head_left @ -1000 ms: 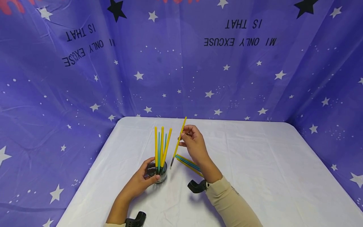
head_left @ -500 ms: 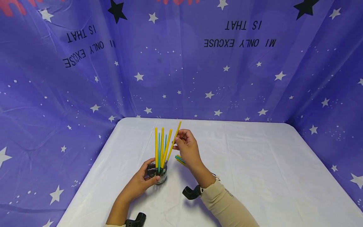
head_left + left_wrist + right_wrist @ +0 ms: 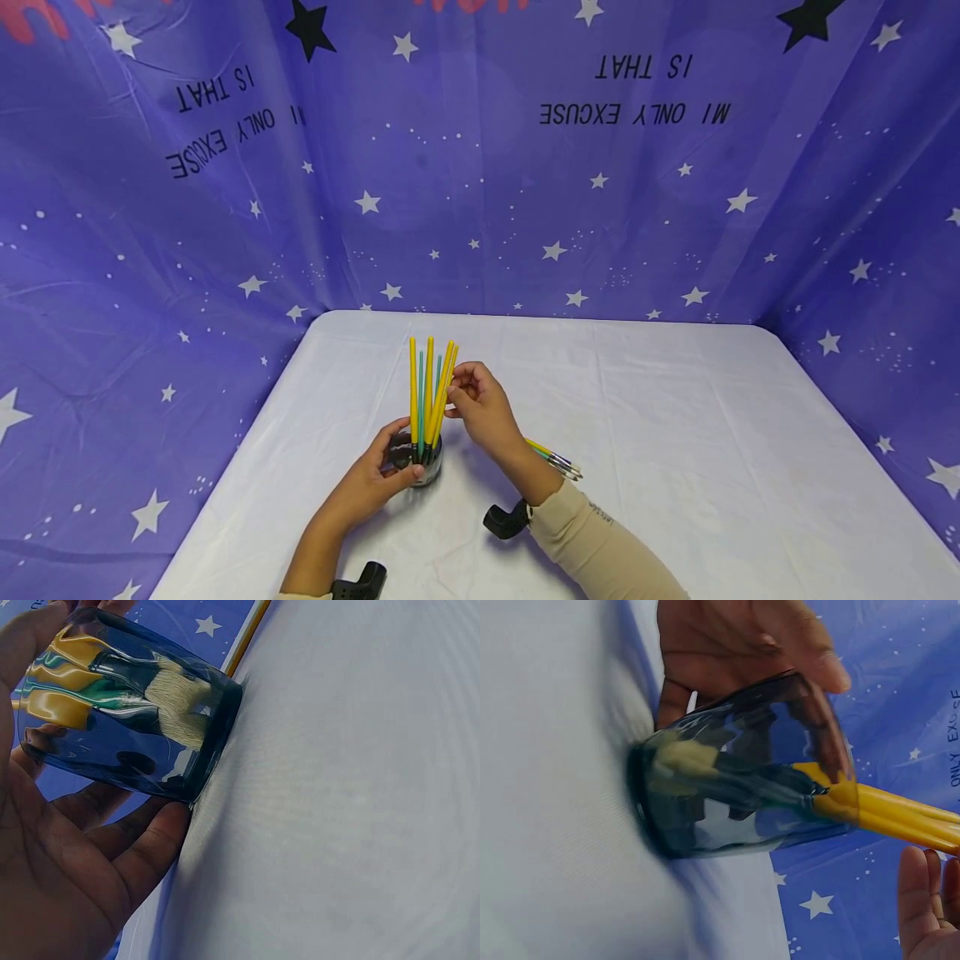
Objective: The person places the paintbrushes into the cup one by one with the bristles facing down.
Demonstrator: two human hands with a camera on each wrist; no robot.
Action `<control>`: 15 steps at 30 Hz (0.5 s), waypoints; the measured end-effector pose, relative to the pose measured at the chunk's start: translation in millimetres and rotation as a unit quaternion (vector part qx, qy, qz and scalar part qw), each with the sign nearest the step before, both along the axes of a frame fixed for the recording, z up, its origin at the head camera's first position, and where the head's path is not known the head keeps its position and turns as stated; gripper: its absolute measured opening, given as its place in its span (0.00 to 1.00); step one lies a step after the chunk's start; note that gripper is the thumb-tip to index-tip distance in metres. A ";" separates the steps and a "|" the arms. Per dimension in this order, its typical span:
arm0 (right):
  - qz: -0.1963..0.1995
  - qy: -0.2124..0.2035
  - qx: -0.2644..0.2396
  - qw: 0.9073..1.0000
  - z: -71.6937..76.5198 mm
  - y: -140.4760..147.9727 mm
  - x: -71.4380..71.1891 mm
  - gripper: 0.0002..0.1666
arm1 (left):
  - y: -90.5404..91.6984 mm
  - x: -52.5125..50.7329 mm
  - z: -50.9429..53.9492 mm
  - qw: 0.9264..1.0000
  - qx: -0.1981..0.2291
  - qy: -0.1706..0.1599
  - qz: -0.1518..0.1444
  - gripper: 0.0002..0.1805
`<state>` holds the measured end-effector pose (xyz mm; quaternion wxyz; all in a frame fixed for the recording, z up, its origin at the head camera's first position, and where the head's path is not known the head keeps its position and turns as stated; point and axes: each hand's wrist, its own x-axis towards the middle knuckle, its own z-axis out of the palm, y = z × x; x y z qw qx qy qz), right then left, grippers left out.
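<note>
Directions: clock face laid on the head view, glass at centre.

Right hand (image 3: 486, 412), two o'clock: grip pinching a yellow brush (image 3: 455, 360) by its handle, thumb and forefinger tips together on it. Brush outermost on the three o'clock side of the glass, lower end inside, handle leaning toward one o'clock.

Left hand (image 3: 372, 482), eight o'clock: grip curled round the glass (image 3: 139, 765), thumb toward six, fingers toward eleven.

Glass: one, clear, blue-grey tint, upright on the surface (image 3: 660, 417). Contents, besides the pinched brush: three yellow-handled brushes (image 3: 413, 387) and two teal-handled brushes (image 3: 421, 383), all handle up. Pale bristles gathered near the base, dark collars above, seen through the wall in the left wrist view.

Loose brushes (image 3: 555, 458), three o'clock: small bunch lying on the surface, partly hidden by the right forearm; tips toward four. Number cannot be told.

Sleeve (image 3: 607, 546), beige, four to five o'clock. Black devices, one at each wrist: right (image 3: 507, 520), left (image 3: 362, 581).

Surface: white cloth. Backdrop (image 3: 480, 208), twelve o'clock: purple cloth, printed stars and lettering.
</note>
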<state>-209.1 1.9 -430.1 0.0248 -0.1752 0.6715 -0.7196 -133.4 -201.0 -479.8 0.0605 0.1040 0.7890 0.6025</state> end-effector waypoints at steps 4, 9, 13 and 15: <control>0.016 -0.005 0.049 0.999 2.9 3.0 2.6 0.11 | 0.4 0.0 -0.1 1.000 -0.001 -0.001 0.001 0.41; 0.033 0.014 0.109 0.993 -6.3 11.1 -2.7 0.11 | -0.1 0.3 0.1 1.000 -0.003 0.004 0.001 0.41; 0.040 0.017 0.135 0.990 -17.4 20.2 -11.0 0.11 | -0.5 0.5 -0.1 1.000 -0.007 0.011 -0.003 0.41; 0.046 0.012 0.148 0.988 -22.2 25.0 -15.1 0.12 | -0.4 0.6 -0.2 1.000 -0.010 0.012 -0.005 0.41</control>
